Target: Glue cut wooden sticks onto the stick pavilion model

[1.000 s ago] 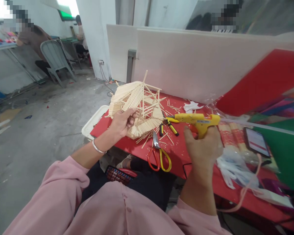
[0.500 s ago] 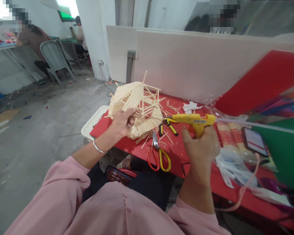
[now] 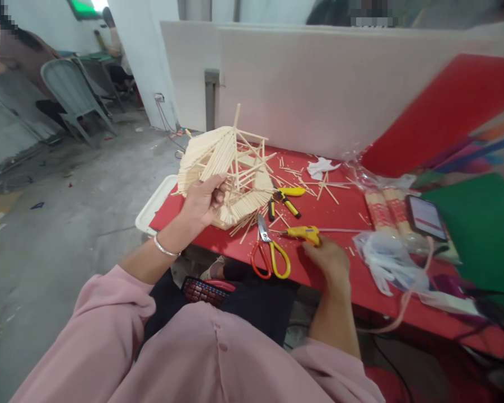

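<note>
My left hand point(image 3: 201, 200) grips the near edge of a model house of thin wooden sticks point(image 3: 227, 168), tilted up over the left end of the red table point(image 3: 336, 212). Down on the table, my right hand point(image 3: 328, 258) is closed round the handle of a yellow glue gun point(image 3: 304, 233) that lies flat with its nozzle pointing left. Red-and-yellow scissors point(image 3: 271, 252) lie just left of that hand. Yellow-handled pliers point(image 3: 283, 198) rest beside the model.
Loose sticks litter the red table. Plastic-wrapped stick bundles point(image 3: 384, 210), a phone point(image 3: 424, 218) and crumpled plastic point(image 3: 386, 260) lie right. Green point(image 3: 483, 224) and red sheets point(image 3: 441, 112) stand behind. A white tray point(image 3: 155, 204) sits at the table's left end. A seated person point(image 3: 21, 50) and chair point(image 3: 69, 92) are far left.
My right hand has lowered the glue gun from mid-air onto the table. The left hand still holds the stick model. The view has shifted slightly up and to the left.
</note>
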### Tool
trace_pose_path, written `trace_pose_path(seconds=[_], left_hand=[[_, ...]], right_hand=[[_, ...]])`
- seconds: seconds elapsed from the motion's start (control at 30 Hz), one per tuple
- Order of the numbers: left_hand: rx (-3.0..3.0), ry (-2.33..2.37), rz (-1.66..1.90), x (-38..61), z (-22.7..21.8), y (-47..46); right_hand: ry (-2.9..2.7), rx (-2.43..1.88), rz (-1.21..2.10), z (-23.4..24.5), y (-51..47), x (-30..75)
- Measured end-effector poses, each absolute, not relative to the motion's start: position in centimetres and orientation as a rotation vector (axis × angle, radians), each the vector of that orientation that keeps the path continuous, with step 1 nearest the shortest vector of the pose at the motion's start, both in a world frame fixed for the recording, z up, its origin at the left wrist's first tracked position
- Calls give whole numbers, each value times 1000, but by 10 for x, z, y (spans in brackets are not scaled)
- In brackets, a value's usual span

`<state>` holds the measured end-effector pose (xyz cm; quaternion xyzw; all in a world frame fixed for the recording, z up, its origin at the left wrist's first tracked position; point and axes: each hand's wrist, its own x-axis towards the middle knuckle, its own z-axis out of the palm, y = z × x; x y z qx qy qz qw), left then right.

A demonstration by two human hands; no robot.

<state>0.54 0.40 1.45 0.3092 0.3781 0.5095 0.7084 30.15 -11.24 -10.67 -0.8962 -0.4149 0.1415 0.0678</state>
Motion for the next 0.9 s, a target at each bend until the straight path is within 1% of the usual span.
trace_pose_path(seconds=[0.07,0.17,0.23,0.43,0.57,0.73,0.9], left_hand=[[690,830,1120,5,13,5],[684,819,1107,3,10,4],[686,811,1091,0,7,3],[688,810,1050,-8,6,0],[688,808,1046,-9,10,-2],[699,819,1040,-9,14,-4],[715,825,1051,-7,11,-3]], right_hand=[[-1263,-2742,333,-106,-112,301],[-1312,-2672,6,-94,-112,293],[-1384,-2464,-175,-79,-110,278],[-1608,-1737,-311,-29,-88,207],[-1766,-1414,-462,-11,-70,165],[-1817,-1413,-585,0,-51,141],[-1831,-1455,-597,1,-38,136]])
